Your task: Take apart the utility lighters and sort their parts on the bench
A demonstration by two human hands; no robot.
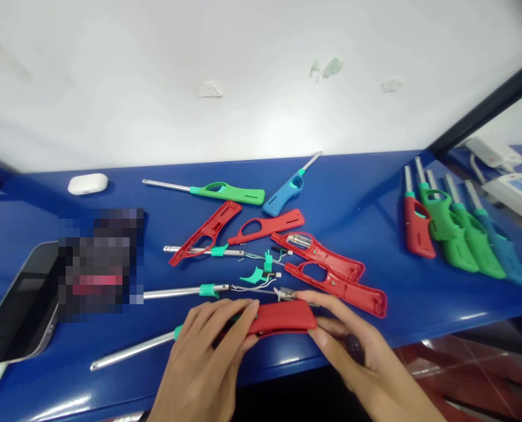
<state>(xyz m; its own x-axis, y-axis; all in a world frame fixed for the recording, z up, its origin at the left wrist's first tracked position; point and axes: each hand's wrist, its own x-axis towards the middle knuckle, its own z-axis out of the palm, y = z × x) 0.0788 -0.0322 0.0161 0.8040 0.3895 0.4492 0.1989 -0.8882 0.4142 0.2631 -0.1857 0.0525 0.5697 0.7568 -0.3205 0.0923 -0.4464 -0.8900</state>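
Observation:
A red long-necked gas lighter (282, 317) lies sideways near the table's front edge, its metal tube reaching left through a teal collar. My left hand (214, 346) is closed over the tube end of its handle, hiding much of it. At the handle's butt, the thumb and fingers of my right hand (353, 340) grip the casing. A dark rounded tool end (355, 350) shows in my right palm; the rest is mostly hidden. Just behind sit a bare metal tube (173, 293) with wires and a small clear-and-metal part (286, 294), close to my right fingertips.
Opened red casing halves (349, 290) and teal pieces (254, 275) lie mid-table. Behind them are a green lighter (239, 194) and a blue lighter (284, 195). Several assembled lighters (458, 246) line the right. A phone (19, 305) and white earbud case (88, 184) are left.

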